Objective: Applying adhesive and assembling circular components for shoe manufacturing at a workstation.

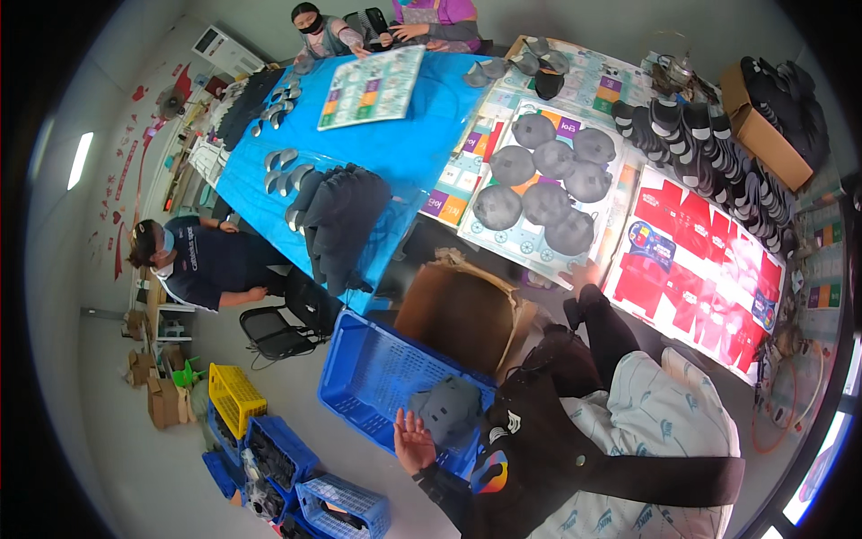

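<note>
Inside the blue crate (364, 359) at the person's left, a grey cap (449, 409) lies near the end closest to the body. Just beside it, the left hand (415, 445) is raised with its palm showing, its grip empty and the fingers apart; whether it touches the cap I cannot tell. The right hand (585, 273) is at the near edge of a white printed board (530, 254), too blurred by glare to tell how its grip stands. Eight more grey caps (544, 203) sit spread on that board. To its right lies a red-and-white printed sheet (696, 269), with rows of dark cap pieces (700, 162) and a cardboard box (763, 139) beyond. Left of the board, the blue-covered table (409, 148) carries a dark stack of caps (346, 220). A co-worker (197, 260) stands at that table's left side; two others are at its far end.
</note>
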A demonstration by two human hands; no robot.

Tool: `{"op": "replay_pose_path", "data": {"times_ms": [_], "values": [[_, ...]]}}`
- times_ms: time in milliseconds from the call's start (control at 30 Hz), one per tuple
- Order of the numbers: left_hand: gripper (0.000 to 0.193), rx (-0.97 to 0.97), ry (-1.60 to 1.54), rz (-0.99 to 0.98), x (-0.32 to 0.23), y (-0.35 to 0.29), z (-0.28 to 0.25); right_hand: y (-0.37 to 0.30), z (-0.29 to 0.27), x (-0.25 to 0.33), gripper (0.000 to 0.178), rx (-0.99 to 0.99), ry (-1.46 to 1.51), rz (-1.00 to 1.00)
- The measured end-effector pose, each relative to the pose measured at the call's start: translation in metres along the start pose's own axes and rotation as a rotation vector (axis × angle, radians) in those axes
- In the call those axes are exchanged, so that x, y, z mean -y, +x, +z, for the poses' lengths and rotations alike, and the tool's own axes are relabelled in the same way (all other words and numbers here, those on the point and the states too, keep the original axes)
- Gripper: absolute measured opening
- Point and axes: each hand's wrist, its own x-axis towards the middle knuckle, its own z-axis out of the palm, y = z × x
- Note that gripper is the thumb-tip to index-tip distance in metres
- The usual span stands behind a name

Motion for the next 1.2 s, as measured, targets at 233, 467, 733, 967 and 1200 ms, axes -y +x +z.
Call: {"op": "replay_pose_path", "data": {"times_ms": [233,467,733,967,1200], "values": [[0.046,0.021,-0.009,0.003,0.004,-0.010,-0.019,-0.014,-0.011,0.007,0.039,-0.015,0.226,-0.163],[0.047,0.054,-0.002,-0.036,0.005,-0.033,-0.031,-0.009,0.004,-0.037,0.032,0.271,0.335,-0.195],[0.047,0.053,0.024,0.006,0.003,-0.067,-0.048,-0.045,-0.005,-0.037,0.021,0.063,0.323,-0.145],[0.044,0.057,0.023,-0.063,0.024,-0.060,-0.071,-0.049,-0.109,0.007,0.013,0.190,-0.134,-0.115],[0.042,-0.037,0.035,-0.140,0.035,-0.029,-0.039,-0.014,-0.031,0.108,0.024,0.270,-0.355,-0.308]]}}
